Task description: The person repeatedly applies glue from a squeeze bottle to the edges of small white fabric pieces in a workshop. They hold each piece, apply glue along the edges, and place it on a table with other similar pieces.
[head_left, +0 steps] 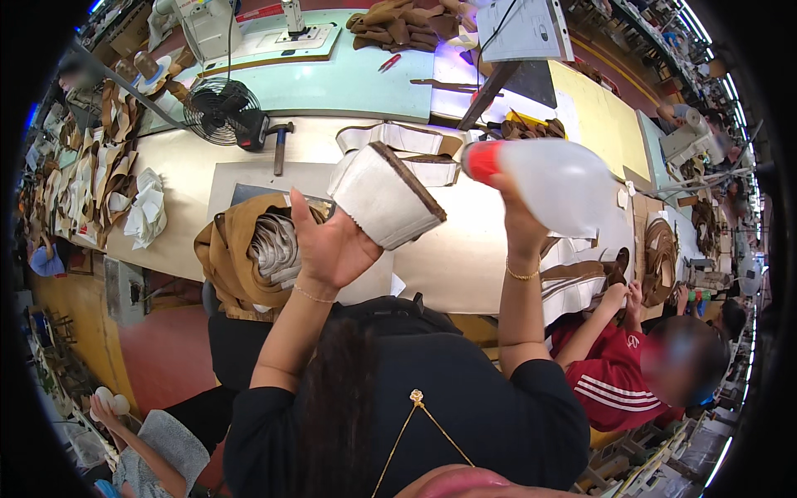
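Over the table, my left hand [334,249] is closed on a white-faced piece [383,197] with a brown edge, apparently leather or fabric; its thumb points up and its fingers are partly behind the piece. My right hand [523,220] grips a translucent white spray bottle [560,187] by its red head, and the bottle lies almost sideways, head toward the piece. Behind the held piece, similar white-and-brown strips [415,141] lie looped on the table. Close to my left wrist sits a brown roll [237,249] with a layered white inside.
A hammer [280,149] and a black fan [222,116] stand toward the back left. Beyond them is a sewing machine [290,21]. Brown pieces [407,29] are heaped at the back. To the right, a co-worker in a red sleeve [606,373] handles brown-and-white strips [577,278].
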A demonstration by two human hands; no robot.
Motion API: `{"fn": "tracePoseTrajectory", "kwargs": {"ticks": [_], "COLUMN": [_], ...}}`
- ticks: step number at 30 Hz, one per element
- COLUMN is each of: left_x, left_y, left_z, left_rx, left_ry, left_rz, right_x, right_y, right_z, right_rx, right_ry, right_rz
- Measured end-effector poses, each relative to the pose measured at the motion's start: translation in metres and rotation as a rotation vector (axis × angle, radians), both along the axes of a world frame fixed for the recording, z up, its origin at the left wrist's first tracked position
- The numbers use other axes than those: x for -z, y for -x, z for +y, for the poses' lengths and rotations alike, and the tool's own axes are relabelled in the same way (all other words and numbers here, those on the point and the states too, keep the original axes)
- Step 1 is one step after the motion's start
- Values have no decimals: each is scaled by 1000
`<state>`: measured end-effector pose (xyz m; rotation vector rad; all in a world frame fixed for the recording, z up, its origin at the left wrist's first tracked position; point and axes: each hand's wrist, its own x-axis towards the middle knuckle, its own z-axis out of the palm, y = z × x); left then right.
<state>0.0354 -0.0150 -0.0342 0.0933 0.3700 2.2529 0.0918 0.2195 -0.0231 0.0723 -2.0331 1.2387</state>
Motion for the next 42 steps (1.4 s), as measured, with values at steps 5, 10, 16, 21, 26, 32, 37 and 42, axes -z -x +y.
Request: {"fn": "tracePoseTrajectory", "kwargs": {"ticks": [5,10,16,21,26,32,37,42], "left_x": [5,9,9,3,9,16,16,13], "left_y": [6,-1,-3,-2,0,-7,-1,-5], "left_z": [1,0,-5,3,-4,-5,-1,-4], "left_rx": [8,24,15,-14,-7,-33,-4,-11], "left_ry": [-47,-10,92,115,87,253,163,196], "left_rz": [-49,-29,2,-37,44,112,141,133], "right_x": [-20,-7,-7,-25,-23,-52,-44,-46], "right_y": [-10,-5,10,7,18,22,21,24], "right_z": [-15,-8,-15,-43,-25,-25,-30,-24], "right_rx": [-90,-33,103,-203,-88,-63,-76,-90], "right_ry": [-131,416,28,415,327,106,-91,345], "right_rz": [-89,-125,-36,155,84,-165,140,68]}}
